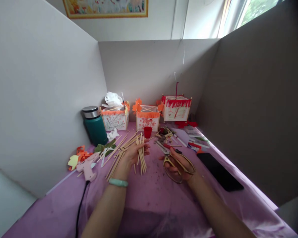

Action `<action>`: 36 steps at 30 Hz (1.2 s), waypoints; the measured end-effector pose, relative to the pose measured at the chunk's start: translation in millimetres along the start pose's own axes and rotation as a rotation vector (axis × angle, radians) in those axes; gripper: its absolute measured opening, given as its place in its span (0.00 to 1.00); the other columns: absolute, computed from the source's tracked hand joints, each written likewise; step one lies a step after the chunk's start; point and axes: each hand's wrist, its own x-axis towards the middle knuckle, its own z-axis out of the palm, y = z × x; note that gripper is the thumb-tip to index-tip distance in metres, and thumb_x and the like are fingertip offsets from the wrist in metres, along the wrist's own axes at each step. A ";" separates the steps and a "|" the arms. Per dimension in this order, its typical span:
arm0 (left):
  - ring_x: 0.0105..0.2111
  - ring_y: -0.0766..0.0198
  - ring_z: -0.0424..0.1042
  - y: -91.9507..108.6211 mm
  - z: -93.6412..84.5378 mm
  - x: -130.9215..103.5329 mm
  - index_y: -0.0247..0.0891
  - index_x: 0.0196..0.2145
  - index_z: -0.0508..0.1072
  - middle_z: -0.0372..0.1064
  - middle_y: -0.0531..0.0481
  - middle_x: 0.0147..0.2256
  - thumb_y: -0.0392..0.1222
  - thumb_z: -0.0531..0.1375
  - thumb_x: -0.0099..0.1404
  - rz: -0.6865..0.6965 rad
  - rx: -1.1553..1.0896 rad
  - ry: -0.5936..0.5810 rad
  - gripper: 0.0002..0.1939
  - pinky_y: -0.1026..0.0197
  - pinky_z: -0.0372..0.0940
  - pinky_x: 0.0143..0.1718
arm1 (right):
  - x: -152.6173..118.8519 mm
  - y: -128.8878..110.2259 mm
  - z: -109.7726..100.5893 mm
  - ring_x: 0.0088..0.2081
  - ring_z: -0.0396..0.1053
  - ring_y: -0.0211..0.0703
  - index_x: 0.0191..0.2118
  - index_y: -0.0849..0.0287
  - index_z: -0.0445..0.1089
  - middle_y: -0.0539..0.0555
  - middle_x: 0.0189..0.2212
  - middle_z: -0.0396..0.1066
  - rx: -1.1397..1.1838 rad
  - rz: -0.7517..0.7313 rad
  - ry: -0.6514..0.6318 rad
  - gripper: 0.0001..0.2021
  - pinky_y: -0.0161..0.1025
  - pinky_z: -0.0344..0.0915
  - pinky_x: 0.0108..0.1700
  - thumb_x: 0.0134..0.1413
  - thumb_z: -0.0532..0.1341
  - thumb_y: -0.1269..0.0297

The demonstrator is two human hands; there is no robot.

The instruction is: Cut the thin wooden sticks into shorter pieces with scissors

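1. Centrally, the left hand (133, 154) is closed around a bundle of sticks (141, 156), held upright just above the bench (151, 201).
2. The right hand (180, 165) grips gold-handled scissors (175, 158), fingers through the loops, blades pointing away toward the red cup (147, 132).
3. More loose sticks fan out on the purple cloth left of the left hand.
4. A pink glue gun (87, 168) lies at far left, near a green flask (94, 125).
5. Three paper lanterns (147, 118) stand along the back wall.
6. A black phone (220, 171) lies right of the scissors.
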 end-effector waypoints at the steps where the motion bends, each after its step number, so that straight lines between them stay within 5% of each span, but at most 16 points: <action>1: 0.24 0.64 0.73 -1.1 0.2 0.0 0.29 0.44 0.75 0.74 0.45 0.29 0.30 0.65 0.58 -0.010 0.011 0.002 0.15 0.59 0.72 0.30 | -0.6 -0.1 0.7 0.16 0.55 0.32 0.41 0.61 0.75 0.52 0.24 0.69 0.020 0.027 0.013 0.30 0.30 0.56 0.18 0.68 0.45 0.41; 8: 0.23 0.61 0.74 -9.2 0.0 1.2 0.29 0.40 0.75 0.77 0.41 0.32 0.31 0.68 0.55 -0.052 0.107 0.030 0.13 0.57 0.72 0.29 | -2.5 0.4 2.8 0.16 0.54 0.31 0.40 0.59 0.75 0.51 0.24 0.69 -0.003 -0.030 0.001 0.29 0.30 0.55 0.18 0.67 0.47 0.41; 12: 0.19 0.65 0.70 -11.3 1.6 2.4 0.30 0.32 0.74 0.75 0.42 0.28 0.36 0.68 0.58 -0.051 0.141 0.057 0.08 0.62 0.67 0.22 | 0.9 -1.1 -0.3 0.15 0.52 0.29 0.40 0.62 0.75 0.49 0.22 0.66 0.096 0.065 -0.016 0.26 0.28 0.51 0.17 0.67 0.50 0.44; 15: 0.17 0.67 0.66 -10.4 5.2 1.5 0.31 0.32 0.73 0.73 0.45 0.26 0.38 0.67 0.59 -0.009 0.123 0.037 0.08 0.65 0.61 0.17 | -1.5 0.1 1.7 0.14 0.50 0.29 0.45 0.62 0.73 0.46 0.20 0.63 0.047 -0.149 -0.022 0.26 0.29 0.50 0.15 0.62 0.54 0.41; 19: 0.14 0.71 0.62 -12.7 8.6 1.4 0.33 0.32 0.72 0.71 0.50 0.24 0.39 0.69 0.56 0.069 0.120 0.001 0.10 0.67 0.54 0.15 | -7.7 6.8 9.3 0.14 0.55 0.34 0.55 0.60 0.67 0.43 0.18 0.62 -0.181 -0.461 0.152 0.28 0.31 0.53 0.15 0.58 0.59 0.43; 24: 0.13 0.74 0.57 -18.9 6.5 6.4 0.33 0.29 0.71 0.68 0.51 0.20 0.40 0.67 0.56 0.061 0.152 -0.020 0.10 0.68 0.47 0.13 | -8.1 11.5 17.1 0.14 0.55 0.34 0.56 0.60 0.67 0.42 0.16 0.60 -0.435 -0.450 0.220 0.28 0.31 0.51 0.14 0.56 0.62 0.47; 27: 0.11 0.75 0.52 -18.8 6.9 6.7 0.34 0.31 0.70 0.65 0.54 0.18 0.39 0.66 0.58 0.035 0.160 0.003 0.08 0.68 0.42 0.13 | -3.9 10.2 15.0 0.16 0.58 0.37 0.53 0.59 0.71 0.46 0.17 0.64 -0.567 -0.499 0.380 0.26 0.34 0.53 0.16 0.53 0.63 0.48; 32: 0.11 0.76 0.51 -14.4 13.6 0.1 0.35 0.35 0.67 0.68 0.53 0.22 0.40 0.65 0.59 0.022 0.109 0.059 0.11 0.69 0.41 0.13 | -2.2 7.1 5.6 0.27 0.72 0.48 0.54 0.58 0.75 0.58 0.30 0.77 -1.000 -0.614 0.822 0.21 0.41 0.66 0.30 0.59 0.56 0.57; 36: 0.11 0.77 0.49 -13.2 16.7 -2.0 0.35 0.36 0.67 0.67 0.53 0.22 0.38 0.64 0.60 -0.020 0.080 0.055 0.09 0.70 0.39 0.13 | -4.3 5.9 11.4 0.45 0.75 0.53 0.59 0.56 0.72 0.61 0.47 0.78 -1.315 -0.708 0.868 0.23 0.45 0.68 0.47 0.61 0.53 0.62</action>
